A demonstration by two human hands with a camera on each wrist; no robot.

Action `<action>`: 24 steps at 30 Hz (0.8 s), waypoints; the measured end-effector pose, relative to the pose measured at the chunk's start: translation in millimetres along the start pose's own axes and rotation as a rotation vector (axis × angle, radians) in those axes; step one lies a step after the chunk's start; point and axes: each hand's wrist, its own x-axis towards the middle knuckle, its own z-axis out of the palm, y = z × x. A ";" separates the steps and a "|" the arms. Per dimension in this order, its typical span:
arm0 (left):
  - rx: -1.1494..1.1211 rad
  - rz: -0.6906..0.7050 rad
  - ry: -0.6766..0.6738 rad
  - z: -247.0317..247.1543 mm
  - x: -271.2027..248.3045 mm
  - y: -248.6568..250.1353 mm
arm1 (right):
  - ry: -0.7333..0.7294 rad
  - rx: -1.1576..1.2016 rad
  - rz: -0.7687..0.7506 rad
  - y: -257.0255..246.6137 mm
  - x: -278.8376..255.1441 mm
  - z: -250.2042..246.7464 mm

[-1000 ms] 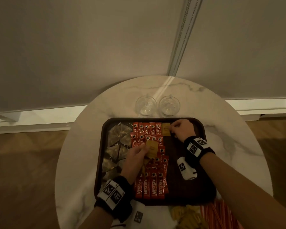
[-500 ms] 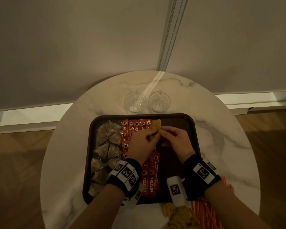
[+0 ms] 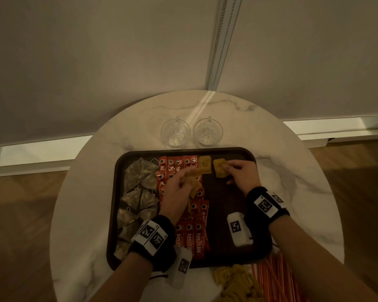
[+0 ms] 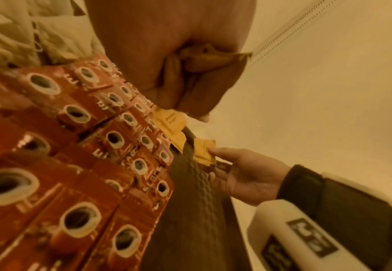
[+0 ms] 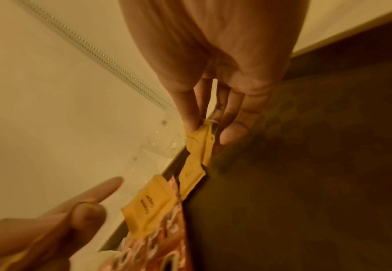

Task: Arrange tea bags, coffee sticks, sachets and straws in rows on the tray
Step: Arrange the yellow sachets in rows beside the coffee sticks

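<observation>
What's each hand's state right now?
Left hand: closed on a bunch of small yellow paper sachets.
Right hand: pinching one small yellow paper sachet at the dark tray's far edge.

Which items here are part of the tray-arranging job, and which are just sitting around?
Job: dark rectangular tray; grey pyramid tea bags; red coffee sticks; yellow sachets, some in both hands; striped straws.

Bystanders: two clear glass cups; round marble table.

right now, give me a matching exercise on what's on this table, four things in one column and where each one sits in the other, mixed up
Things:
1. tea bags
2. coffee sticks
3. straws
4. glass cups

Places:
A. on the table, beyond the tray's far edge
B. left column of the tray
C. on the table, near right, off the tray
D. middle of the tray

Pairs: 1-B, 2-D, 3-C, 4-A
</observation>
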 end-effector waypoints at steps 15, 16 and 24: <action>1.057 0.307 0.010 -16.9 39.9 2.6 | 0.122 -0.513 -0.262 -11.1 19.4 3.4; 1.137 0.314 -0.010 -16.7 44.5 3.9 | 0.092 -0.505 -0.257 -10.5 17.8 8.4; 1.330 0.376 -0.104 -17.5 58.4 1.4 | 0.071 -0.444 -0.261 6.5 11.4 13.2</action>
